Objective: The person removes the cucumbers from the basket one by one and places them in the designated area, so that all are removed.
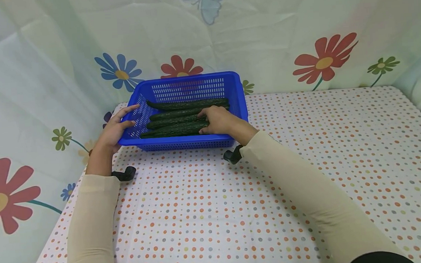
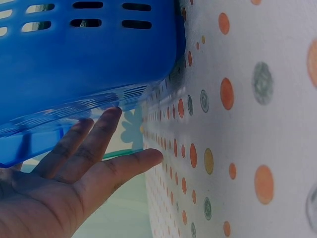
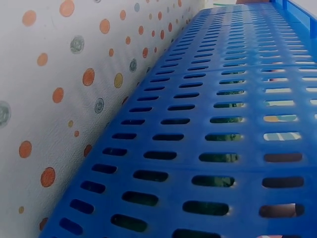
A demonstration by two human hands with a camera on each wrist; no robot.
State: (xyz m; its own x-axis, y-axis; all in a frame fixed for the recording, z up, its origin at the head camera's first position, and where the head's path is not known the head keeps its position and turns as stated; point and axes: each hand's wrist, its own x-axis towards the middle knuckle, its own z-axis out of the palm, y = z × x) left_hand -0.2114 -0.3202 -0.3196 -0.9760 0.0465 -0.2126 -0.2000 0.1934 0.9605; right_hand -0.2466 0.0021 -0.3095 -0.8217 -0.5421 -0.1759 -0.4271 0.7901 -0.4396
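A blue plastic basket (image 1: 189,139) with slotted walls stands at the back left of the table. Several long, dark green cucumbers (image 1: 174,130) lie side by side in it. My left hand (image 1: 113,131) is at the basket's left rim, two digits reaching over it; the left wrist view shows extended fingers (image 2: 101,136) against the outer wall. Inside the basket, my right hand (image 1: 218,121) spans the right part of the front cucumbers, thumb at the near side and fingers at the far side. In the right wrist view the slotted wall (image 3: 198,129) hides that hand.
A white tablecloth (image 1: 186,213) with coloured dots covers the table. Behind the basket hangs a flowered curtain (image 1: 263,43), which also runs along the left side. Black wrist straps with small cameras (image 1: 126,174) sit on both wrists, close to the basket's front.
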